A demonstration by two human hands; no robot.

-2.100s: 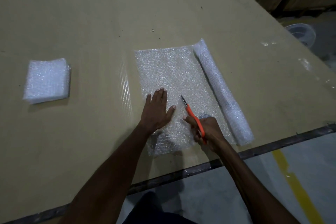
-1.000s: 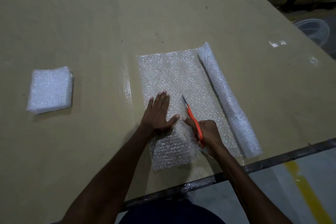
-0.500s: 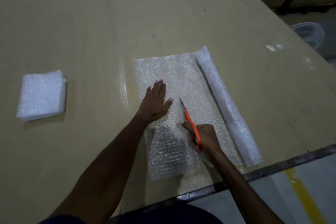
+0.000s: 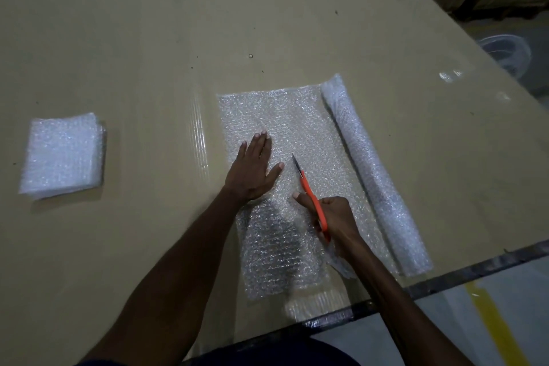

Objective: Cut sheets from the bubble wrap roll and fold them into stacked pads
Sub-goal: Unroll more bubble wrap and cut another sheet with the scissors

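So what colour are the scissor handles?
Orange, on the scissors the right hand holds; the head view shows it.

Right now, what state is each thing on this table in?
Bubble wrap roll: partly unrolled, lying flat.
Unrolled sheet: spread flat, partly cut.
Scissors: blades in the sheet.
Left hand: flat, pressing the sheet.
Right hand: gripping the scissors.
Folded pads: stacked at left.

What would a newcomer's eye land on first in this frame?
The orange-handled scissors gripped in the right hand, blades partway up the unrolled bubble wrap sheet at table centre. The left hand presses the sheet flat; the roll lies to the right, a stack of folded pads far left.
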